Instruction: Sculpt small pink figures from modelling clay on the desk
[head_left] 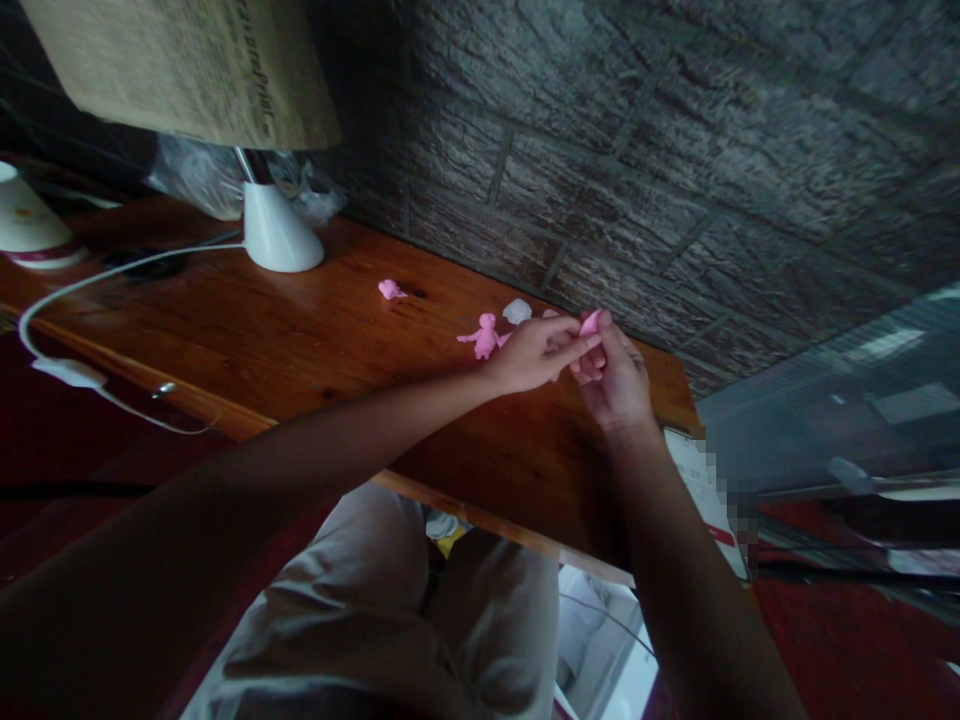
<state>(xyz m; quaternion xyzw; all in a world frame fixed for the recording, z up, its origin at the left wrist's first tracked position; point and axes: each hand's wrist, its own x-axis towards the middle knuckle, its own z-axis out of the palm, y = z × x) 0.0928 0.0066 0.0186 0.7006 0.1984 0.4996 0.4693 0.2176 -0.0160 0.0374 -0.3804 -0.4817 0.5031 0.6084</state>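
Observation:
Pinched between the fingers of both hands is a lump of pink modelling clay (592, 323). My left hand (534, 354) presses on it from the left with thumb and fingers closed. From the right, my right hand (616, 378) grips it between thumb and fingertips. Just left of my left hand lies a small pink clay figure (486, 337) with a head and outstretched arms. A white lump (517, 311) sits behind the left hand, its material unclear. Farther left on the table is a small pink clay piece (390, 289).
The wooden table (315, 330) runs along a stone-block wall (600, 160). A lamp (281, 235) with a white cord (112, 268) stands left, near a paper cup (34, 225) and a clear plastic bag (199, 180). A white box-like item (701, 480) lies by my right forearm.

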